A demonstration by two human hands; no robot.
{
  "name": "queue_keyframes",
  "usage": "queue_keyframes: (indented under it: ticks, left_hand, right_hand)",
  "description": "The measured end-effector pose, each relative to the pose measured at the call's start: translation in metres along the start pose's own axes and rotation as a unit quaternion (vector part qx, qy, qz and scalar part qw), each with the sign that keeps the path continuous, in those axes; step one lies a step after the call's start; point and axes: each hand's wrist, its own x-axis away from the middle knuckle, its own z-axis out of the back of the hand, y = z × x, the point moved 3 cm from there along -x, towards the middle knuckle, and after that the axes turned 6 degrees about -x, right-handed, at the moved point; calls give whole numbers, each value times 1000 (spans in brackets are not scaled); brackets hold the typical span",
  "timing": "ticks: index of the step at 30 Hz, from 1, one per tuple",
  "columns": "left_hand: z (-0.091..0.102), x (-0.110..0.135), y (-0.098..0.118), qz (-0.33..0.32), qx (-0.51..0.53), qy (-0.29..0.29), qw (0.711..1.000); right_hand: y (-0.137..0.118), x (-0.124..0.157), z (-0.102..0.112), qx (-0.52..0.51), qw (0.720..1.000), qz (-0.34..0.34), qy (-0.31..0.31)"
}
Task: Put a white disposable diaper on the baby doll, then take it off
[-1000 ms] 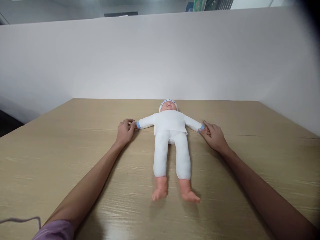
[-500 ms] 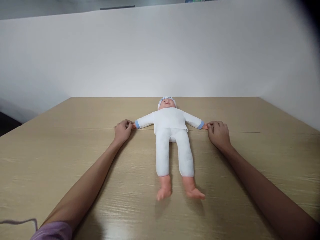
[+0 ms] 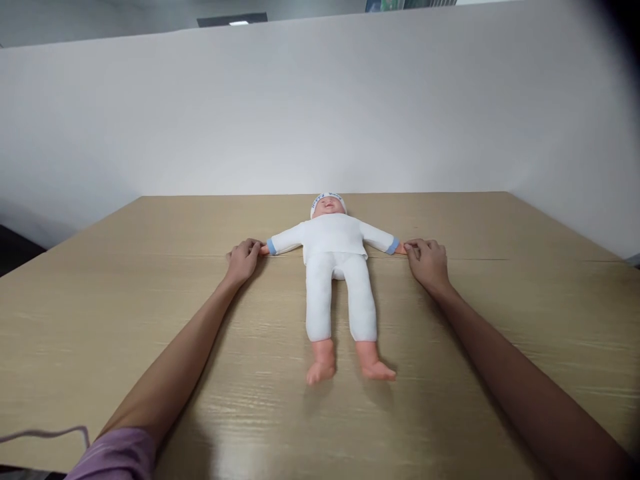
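A baby doll [image 3: 334,237] lies on its back on the wooden table, head toward the far edge and feet toward me. It wears a white top with blue cuffs, white trousers and a white headband with blue lettering. Both its arms are stretched out sideways. My left hand [image 3: 244,260] is closed on the doll's hand at the left, fingers pinched around it. At the other side my right hand [image 3: 428,261] grips the doll's other hand between thumb and fingers. Both my hands rest low, by the tabletop.
The wooden table [image 3: 125,320] has a thin seam running across it. A white partition [image 3: 320,107] stands behind the far edge and along the right side. A thin cord [image 3: 45,433] lies at the lower left, by my purple sleeve [image 3: 117,457].
The view has tilted and shifted slightly, so the doll and my arms appear a little further left and higher. Both hands keep their hold on the doll's hands.
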Motion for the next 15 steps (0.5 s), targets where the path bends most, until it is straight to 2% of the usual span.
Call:
queue_keyframes:
  ticks: [5, 7, 9, 11, 12, 14, 15]
  left_hand:
    - [12, 23, 7, 52, 95, 57, 992]
    - [21, 42, 16, 87, 123, 84, 985]
    - [32, 71, 32, 115, 145, 96, 978]
    - [46, 112, 54, 120, 165, 94, 974]
    - [53, 138, 65, 111, 173, 92, 974]
    - [62, 205, 84, 74, 183, 93, 976]
    - [62, 244, 90, 32, 178, 104, 978]
  right_hand:
    - [-23, 15, 14, -33, 999, 1, 30]
    - [-43, 27, 25, -42, 998, -2, 51]
    - [-75, 47, 43, -54, 997, 2, 63]
    - [-115, 79, 71, -79, 995, 17, 59]
    - [-134, 102, 87, -123, 991, 28, 40]
    - [-163, 161, 124, -181, 982, 46, 12]
    - [-171, 196, 141, -180, 981, 73, 6]
